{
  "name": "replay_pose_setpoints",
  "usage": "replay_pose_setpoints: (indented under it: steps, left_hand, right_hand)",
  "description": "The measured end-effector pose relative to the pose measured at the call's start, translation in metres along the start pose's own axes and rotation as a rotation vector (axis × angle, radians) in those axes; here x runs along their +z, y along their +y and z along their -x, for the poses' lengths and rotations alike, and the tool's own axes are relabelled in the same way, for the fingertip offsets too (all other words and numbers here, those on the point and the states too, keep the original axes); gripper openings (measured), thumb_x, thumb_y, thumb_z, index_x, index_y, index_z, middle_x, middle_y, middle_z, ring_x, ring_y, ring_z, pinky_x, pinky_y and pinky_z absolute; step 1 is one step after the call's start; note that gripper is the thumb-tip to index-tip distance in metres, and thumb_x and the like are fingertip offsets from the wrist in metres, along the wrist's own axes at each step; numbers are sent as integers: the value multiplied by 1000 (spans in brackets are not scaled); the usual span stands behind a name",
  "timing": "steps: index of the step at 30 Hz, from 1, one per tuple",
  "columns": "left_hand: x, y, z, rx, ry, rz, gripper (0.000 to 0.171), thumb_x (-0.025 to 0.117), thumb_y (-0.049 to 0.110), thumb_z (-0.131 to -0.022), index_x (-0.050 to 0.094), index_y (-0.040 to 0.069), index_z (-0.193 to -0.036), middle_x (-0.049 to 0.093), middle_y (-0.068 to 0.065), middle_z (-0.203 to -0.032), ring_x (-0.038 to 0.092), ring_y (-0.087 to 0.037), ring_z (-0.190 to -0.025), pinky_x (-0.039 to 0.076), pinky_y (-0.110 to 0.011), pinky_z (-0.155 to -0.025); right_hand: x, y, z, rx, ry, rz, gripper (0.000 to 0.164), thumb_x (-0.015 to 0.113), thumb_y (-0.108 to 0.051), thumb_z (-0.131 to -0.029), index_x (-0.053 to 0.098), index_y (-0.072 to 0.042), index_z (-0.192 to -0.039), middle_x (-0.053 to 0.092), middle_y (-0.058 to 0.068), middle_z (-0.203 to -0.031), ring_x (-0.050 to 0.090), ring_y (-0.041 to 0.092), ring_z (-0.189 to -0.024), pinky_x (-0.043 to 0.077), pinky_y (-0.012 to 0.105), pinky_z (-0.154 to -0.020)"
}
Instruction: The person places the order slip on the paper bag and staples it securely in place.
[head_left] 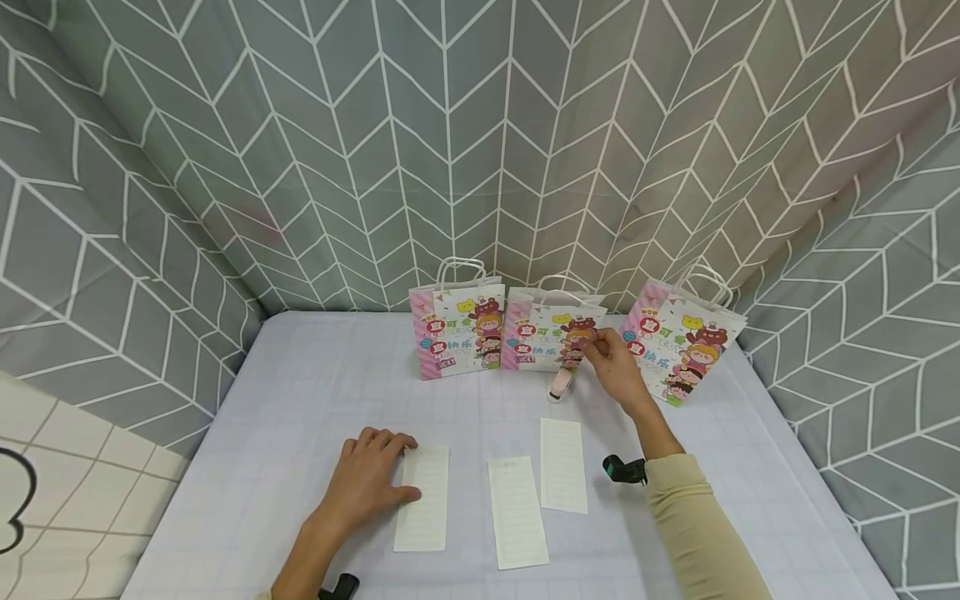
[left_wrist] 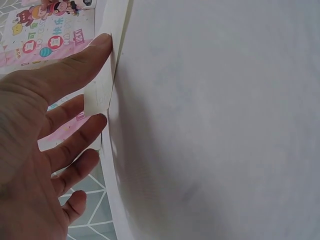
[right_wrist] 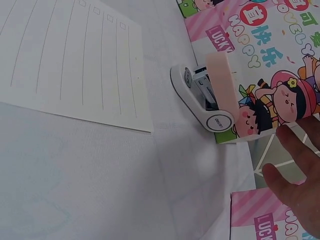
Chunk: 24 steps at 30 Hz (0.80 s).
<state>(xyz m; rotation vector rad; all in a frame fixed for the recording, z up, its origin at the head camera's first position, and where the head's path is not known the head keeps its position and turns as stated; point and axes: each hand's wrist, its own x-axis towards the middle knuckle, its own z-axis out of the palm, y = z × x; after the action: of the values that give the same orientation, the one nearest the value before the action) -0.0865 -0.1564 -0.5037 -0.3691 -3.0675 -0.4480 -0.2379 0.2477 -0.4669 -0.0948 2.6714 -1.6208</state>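
My left hand (head_left: 371, 475) lies at the leftmost lined paper pad (head_left: 423, 508), its thumb and fingertips on the pad's left side and top corner. In the left wrist view its fingers (left_wrist: 80, 140) are spread and slightly bent. Farther back, my right hand (head_left: 617, 368) reaches to the right edge of the middle cartoon paper bag (head_left: 543, 329). The right wrist view shows the fingertips at the bag's edge, with the thumb (right_wrist: 280, 182) apart from them. A small pink and white stapler (right_wrist: 220, 90) sits just before this bag's lower corner.
Two more lined pads, one in the middle (head_left: 517, 512) and one to its right (head_left: 564, 465), lie on the white-covered table (head_left: 300, 392). Similar paper bags stand at the left (head_left: 453, 329) and, tilted, at the right (head_left: 682, 337). A patterned grey curtain (head_left: 472, 125) hangs behind.
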Motion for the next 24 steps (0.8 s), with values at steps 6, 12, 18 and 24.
replay_pose_setpoints:
  steps: [6, 12, 18, 24]
  left_hand:
    - [1, 1, 0, 7, -14, 39, 64, 94, 47, -61, 64, 27, -115, 58, 16, -89, 51, -15, -100, 36, -41, -85]
    - [1, 5, -2, 32, -12, 48, 67, 95, 42, -62, 64, 27, -119, 56, 17, -84, 51, -13, -96, 37, -42, -86]
    - [-1, 7, -2, 45, -2, 28, 70, 95, 39, -62, 65, 25, -123, 55, 16, -82, 51, -13, -92, 38, -42, -84]
    - [-1, 7, -1, 50, 1, 17, 69, 95, 39, -62, 66, 25, -124, 57, 15, -82, 52, -14, -93, 39, -44, -84]
  right_hand:
    - [-2, -11, 6, -9, -28, -29, 36, 48, -24, -108, 42, 6, -127, 61, 27, -120, 53, 24, -102, 41, 24, -76]
    - [-2, -19, 10, 8, -24, -40, 34, 49, -20, -107, 42, 6, -128, 62, 28, -122, 57, 28, -111, 43, 34, -93]
    - [-2, -9, 5, 42, -52, -129, 36, 47, -16, -107, 36, 7, -132, 58, 31, -131, 52, 36, -127, 37, 48, -106]
    - [-3, -1, 5, 62, -55, -127, 48, 49, -28, -108, 30, 2, -140, 55, 27, -140, 48, 37, -135, 33, 52, -112]
